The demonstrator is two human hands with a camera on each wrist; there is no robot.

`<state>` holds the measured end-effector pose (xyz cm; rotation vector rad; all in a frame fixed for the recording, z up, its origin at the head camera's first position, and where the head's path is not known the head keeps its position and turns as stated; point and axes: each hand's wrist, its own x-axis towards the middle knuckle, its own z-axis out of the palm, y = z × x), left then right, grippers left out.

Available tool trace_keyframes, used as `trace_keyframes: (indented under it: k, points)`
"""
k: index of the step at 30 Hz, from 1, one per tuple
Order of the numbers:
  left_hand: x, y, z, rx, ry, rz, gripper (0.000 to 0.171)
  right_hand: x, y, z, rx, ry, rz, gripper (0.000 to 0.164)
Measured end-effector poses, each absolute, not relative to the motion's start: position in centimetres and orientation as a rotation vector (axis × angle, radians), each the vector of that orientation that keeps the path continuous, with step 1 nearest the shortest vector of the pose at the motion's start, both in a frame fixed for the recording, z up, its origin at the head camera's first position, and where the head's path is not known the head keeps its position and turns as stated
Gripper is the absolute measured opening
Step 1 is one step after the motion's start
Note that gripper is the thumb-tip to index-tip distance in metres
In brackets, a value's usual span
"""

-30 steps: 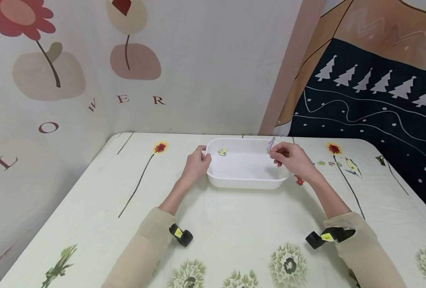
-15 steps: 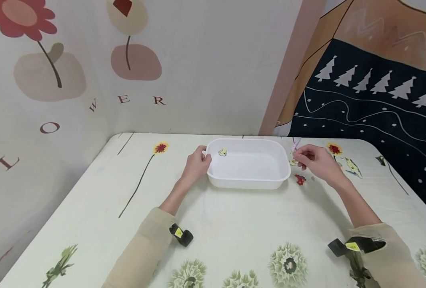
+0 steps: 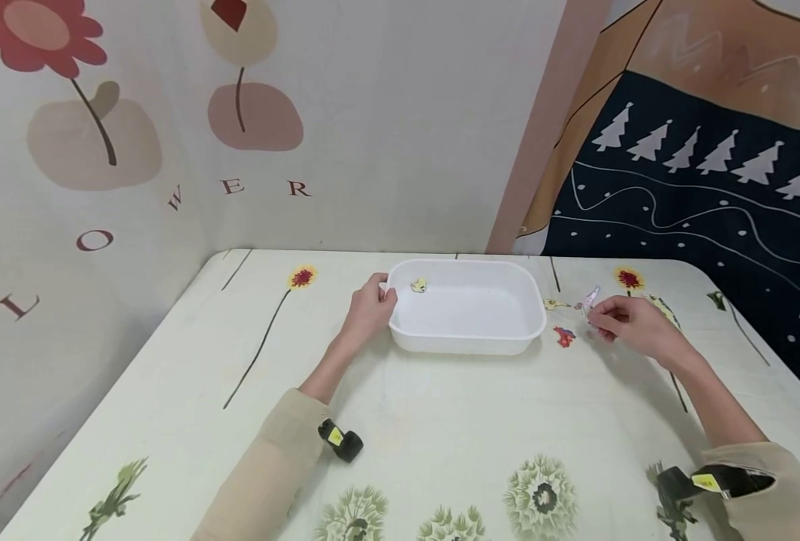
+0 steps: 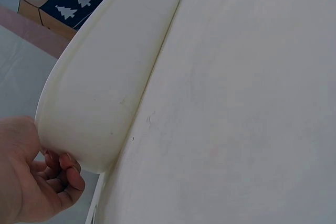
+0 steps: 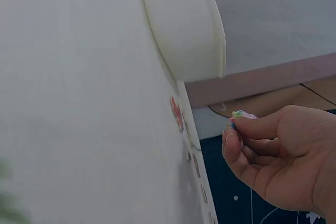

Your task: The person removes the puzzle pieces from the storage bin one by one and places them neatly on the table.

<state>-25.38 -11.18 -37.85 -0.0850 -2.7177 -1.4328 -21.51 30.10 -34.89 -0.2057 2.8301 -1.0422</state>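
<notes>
A white plastic basin (image 3: 467, 344) stands at the far middle of the table. My left hand (image 3: 369, 309) grips its left end, thumb over the rim and fingers curled at the outer wall in the left wrist view. To the right of the basin, my right hand (image 3: 632, 324) pinches a small flat lilac piece with coloured spots (image 3: 592, 296) between thumb and fingertips, held above the table. In the right wrist view its multicoloured edge (image 5: 242, 114) shows past the thumb. One small yellow piece (image 3: 418, 285) is inside the basin, near its left end.
On the tablecloth right of the basin lie a red-and-blue piece (image 3: 565, 336) and a small yellow piece (image 3: 555, 304). A larger yellow piece (image 3: 663, 306) is partly hidden behind my right hand. Printed curtains rise behind the table's far edge.
My right hand has moved right, from over the basin's right end to above the table beside it, still pinching the lilac piece. The left hand and basin have stayed put.
</notes>
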Motion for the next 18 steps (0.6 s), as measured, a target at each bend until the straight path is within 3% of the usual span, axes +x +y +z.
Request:
trace_keyframes:
  k: [18]
  points:
    - [-25.4, -11.2, -37.9, -0.083, -2.72, -1.432, 0.043, -21.8, 34.6, -36.6, -0.155, 2.679, -1.022, 0.031]
